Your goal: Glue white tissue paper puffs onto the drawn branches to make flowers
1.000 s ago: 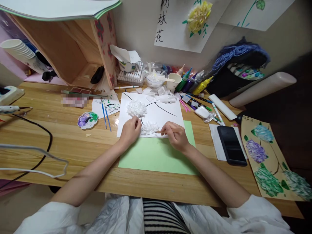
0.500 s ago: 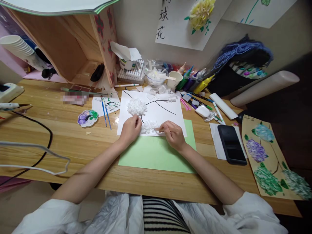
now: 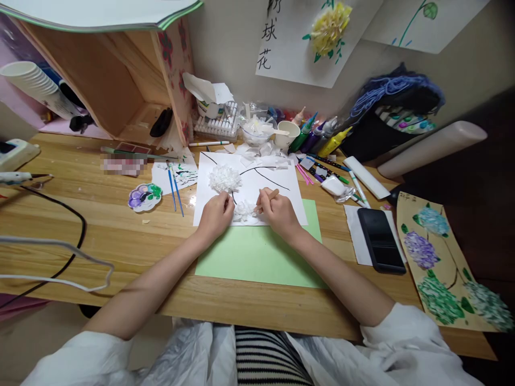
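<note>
A white sheet (image 3: 261,185) with black drawn stems lies on a green sheet (image 3: 257,257) on the wooden desk. A full white tissue flower (image 3: 225,178) sits on the sheet, and a smaller white tissue cluster (image 3: 244,210) lies below it. My left hand (image 3: 215,215) rests closed at the left side of the small cluster, pressing on it. My right hand (image 3: 277,212) is closed round a thin wooden stick (image 3: 269,198), whose lower end meets the cluster's right side.
Loose tissue scraps (image 3: 265,153), a cup (image 3: 287,133) and glue bottles (image 3: 317,136) stand behind the sheet. A phone (image 3: 380,240) and a flower painting (image 3: 442,262) lie right. Blue brushes (image 3: 175,187), a paint palette (image 3: 145,197) and cables (image 3: 56,246) lie left.
My right hand moved left toward the small tissue cluster and tilted the stick so its free end points up and right. My left hand barely moved.
</note>
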Action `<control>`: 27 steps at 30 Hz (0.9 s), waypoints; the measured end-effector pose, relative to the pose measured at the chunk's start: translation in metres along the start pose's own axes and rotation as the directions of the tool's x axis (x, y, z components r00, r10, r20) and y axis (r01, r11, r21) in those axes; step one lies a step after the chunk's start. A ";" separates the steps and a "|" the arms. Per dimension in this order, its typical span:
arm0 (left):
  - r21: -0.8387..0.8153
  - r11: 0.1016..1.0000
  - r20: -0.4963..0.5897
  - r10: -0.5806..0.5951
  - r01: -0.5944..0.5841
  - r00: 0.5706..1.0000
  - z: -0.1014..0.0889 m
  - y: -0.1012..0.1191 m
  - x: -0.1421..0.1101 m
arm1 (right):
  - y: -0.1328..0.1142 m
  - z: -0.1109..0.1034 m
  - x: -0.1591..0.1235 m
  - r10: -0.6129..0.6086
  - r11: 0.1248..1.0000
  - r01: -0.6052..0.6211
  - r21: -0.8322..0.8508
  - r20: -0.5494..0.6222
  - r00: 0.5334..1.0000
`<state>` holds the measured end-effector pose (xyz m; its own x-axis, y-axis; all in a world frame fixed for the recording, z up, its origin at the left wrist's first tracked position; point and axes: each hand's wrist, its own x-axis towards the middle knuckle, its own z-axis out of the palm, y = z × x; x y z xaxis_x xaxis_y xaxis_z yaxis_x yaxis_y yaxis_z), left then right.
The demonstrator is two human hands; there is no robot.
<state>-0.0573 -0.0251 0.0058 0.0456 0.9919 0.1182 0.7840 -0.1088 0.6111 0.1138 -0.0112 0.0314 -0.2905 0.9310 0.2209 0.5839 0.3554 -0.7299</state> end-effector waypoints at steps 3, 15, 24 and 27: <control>0.009 1.000 -0.008 0.005 -0.005 1.000 0.000 -0.001 0.000 | -0.004 -0.006 0.002 -0.047 0.998 0.046 0.033 0.026 0.999; 0.228 0.967 -0.114 0.146 -0.117 0.983 -0.017 0.023 0.045 | 0.065 -0.020 -0.015 0.537 0.481 -0.189 0.856 -0.117 0.836; 0.288 0.898 0.005 0.345 -0.331 0.939 -0.008 0.025 0.148 | 0.067 -0.013 -0.022 0.487 0.475 -0.161 0.865 -0.106 0.867; 0.255 0.917 -0.001 0.317 -0.306 0.948 -0.012 0.023 0.152 | 0.068 -0.013 -0.021 0.480 0.459 -0.157 0.874 -0.095 0.872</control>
<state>-0.0391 0.1222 0.0472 0.2911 0.9061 0.3069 0.8628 -0.3873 0.3251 0.1697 -0.0051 -0.0142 0.0984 0.9905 -0.0960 -0.3487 -0.0560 -0.9355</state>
